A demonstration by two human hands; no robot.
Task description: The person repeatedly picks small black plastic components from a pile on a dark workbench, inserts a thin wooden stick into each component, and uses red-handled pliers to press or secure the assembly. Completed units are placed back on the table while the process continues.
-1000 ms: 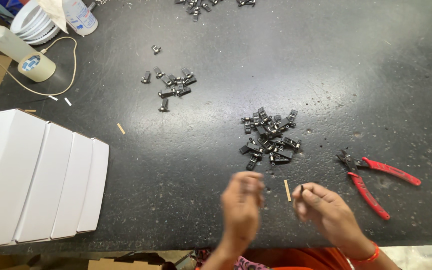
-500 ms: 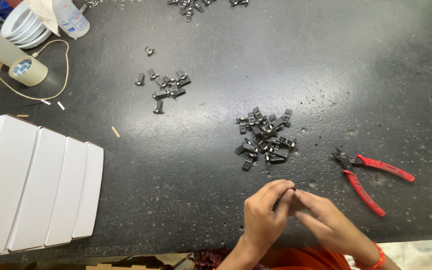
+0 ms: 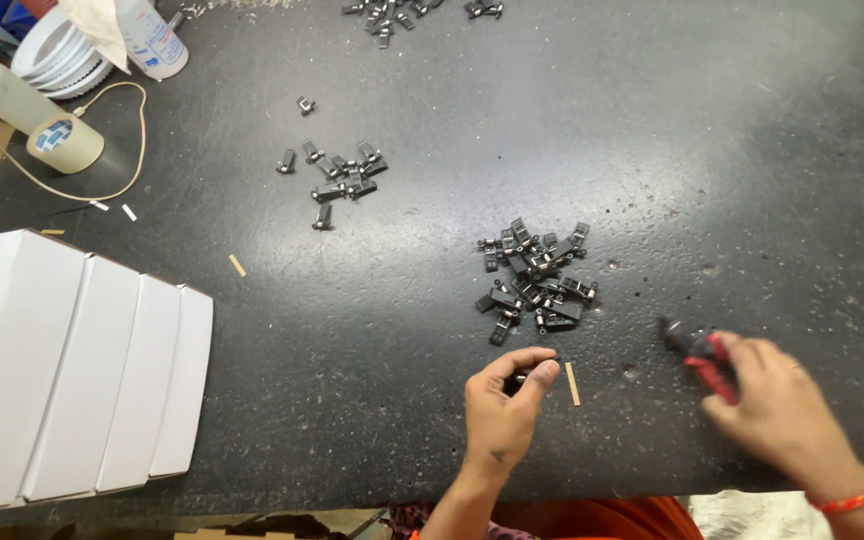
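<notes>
Two heaps of black clips point(image 3: 535, 280) flank white boxes point(image 3: 72, 370), pliers point(image 3: 697, 350).

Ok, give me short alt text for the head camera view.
Over a dark worktable, the left hand pinches a small black part while the right hand grips red-handled pliers, with a pile of black parts just beyond.

This looks like a small assembly workshop. A scuffed dark table point(image 3: 752, 150) carries heaps of small black metal parts point(image 3: 534, 278), with more scattered beyond that heap and red-handled pliers point(image 3: 697, 352) just beside it. Well away from the heap sit stacked white boxes point(image 3: 72, 370), a tape roll point(image 3: 64, 143) and squeeze bottles point(image 3: 2, 90).
</notes>
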